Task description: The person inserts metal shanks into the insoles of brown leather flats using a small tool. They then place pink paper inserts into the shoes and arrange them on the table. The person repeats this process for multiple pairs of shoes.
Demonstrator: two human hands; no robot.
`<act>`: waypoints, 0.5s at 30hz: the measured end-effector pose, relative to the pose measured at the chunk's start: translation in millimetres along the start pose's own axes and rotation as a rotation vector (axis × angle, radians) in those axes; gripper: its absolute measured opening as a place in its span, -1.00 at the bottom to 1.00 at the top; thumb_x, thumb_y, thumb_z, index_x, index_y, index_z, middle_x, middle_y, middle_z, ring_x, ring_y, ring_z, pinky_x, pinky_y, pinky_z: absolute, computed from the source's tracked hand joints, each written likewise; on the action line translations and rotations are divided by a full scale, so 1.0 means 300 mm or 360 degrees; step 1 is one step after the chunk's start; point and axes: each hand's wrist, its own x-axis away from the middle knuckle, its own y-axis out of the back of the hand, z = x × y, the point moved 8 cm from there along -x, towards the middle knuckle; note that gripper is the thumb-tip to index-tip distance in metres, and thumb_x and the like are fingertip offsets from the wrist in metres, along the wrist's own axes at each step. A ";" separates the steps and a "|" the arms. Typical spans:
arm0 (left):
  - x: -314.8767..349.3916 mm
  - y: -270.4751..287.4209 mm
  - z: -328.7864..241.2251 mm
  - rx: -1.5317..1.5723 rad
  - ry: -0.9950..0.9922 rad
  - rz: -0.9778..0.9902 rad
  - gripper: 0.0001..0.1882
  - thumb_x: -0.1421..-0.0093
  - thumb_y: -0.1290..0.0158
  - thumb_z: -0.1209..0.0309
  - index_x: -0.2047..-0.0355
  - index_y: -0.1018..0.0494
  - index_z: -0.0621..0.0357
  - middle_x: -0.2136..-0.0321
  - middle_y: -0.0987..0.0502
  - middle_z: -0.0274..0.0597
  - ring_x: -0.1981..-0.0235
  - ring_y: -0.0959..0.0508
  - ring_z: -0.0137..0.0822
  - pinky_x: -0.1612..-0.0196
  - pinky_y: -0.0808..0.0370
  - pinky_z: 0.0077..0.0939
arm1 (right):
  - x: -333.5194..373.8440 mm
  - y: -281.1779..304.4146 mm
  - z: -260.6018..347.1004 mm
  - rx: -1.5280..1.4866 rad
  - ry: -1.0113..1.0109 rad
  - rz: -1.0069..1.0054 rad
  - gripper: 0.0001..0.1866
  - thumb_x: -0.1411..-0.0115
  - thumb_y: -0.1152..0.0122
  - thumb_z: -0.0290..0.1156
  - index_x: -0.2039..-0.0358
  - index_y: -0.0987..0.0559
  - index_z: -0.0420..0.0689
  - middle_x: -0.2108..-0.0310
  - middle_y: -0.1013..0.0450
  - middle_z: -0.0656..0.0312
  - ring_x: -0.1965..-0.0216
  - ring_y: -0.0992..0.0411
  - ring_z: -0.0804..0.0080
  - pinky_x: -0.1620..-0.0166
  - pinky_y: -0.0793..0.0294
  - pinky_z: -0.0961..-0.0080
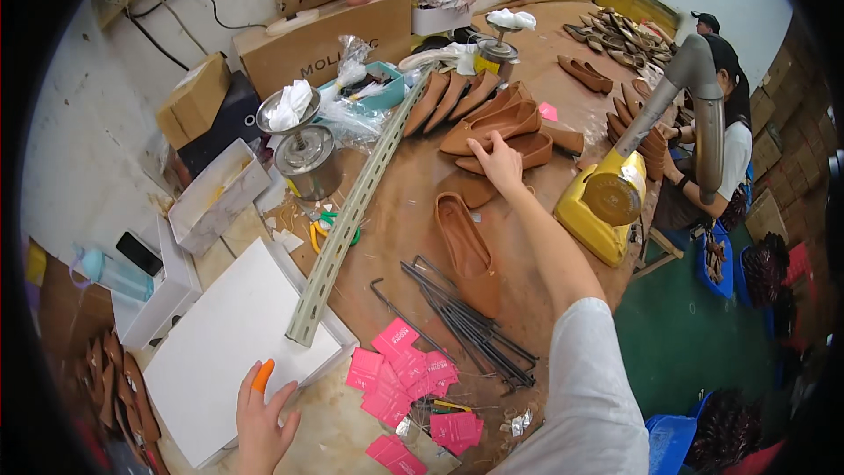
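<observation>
My right hand (499,164) reaches out to a pile of brown pointed flat shoes, its thumb and fingers closed on the edge of a shoe (527,148) there. Another shoe (485,134) lies just above that hand. Closer to me, a single brown flat (463,246) rests on the table with its toe toward me. My left hand (264,427) is held over the near edge of a white board-like box (237,361), fingers spread and holding nothing. An orange cover sits on one of its fingers.
Thin black rods (466,321) and pink cards (409,369) lie near me. A slotted metal strip (352,229) runs along the left, beside scissors (321,227) and a metal pot (308,163). A yellow machine (598,207) stands right; a co-worker (738,136) sits beyond.
</observation>
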 end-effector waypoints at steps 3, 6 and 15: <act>0.003 -0.024 -0.007 0.0040 0.0005 0.0019 -0.59 0.08 -0.25 0.52 0.14 -0.58 0.08 -0.22 -0.35 0.09 -0.32 -0.24 0.14 -0.27 -0.29 -0.05 | 0.123 0.094 0.059 0.0005 0.0129 0.0123 -0.43 -0.12 -0.28 0.19 0.29 -0.62 -0.14 0.43 -0.58 -0.05 0.34 -0.57 -0.07 0.22 -0.51 0.13; -0.010 -0.047 -0.038 0.0092 -0.0039 0.0035 -0.60 0.08 -0.25 0.50 0.14 -0.59 0.07 -0.21 -0.36 0.07 -0.31 -0.25 0.12 -0.26 -0.30 -0.06 | 0.309 0.213 0.059 -0.0043 0.0177 0.0211 -0.48 -0.10 -0.37 0.09 0.51 -0.63 -0.20 0.55 -0.55 -0.03 0.46 -0.57 0.02 0.35 -0.51 0.19; -0.113 -0.122 -0.147 0.0021 -0.0330 0.0108 -0.56 0.08 -0.30 0.43 0.11 -0.59 0.04 -0.19 -0.38 0.02 -0.27 -0.29 0.12 -0.24 -0.32 -0.05 | 0.424 0.272 0.138 0.0056 0.0369 0.0990 -0.65 -0.26 -0.22 -0.09 0.36 -0.69 -0.14 0.56 -0.55 0.02 0.48 -0.58 0.13 0.35 -0.57 0.26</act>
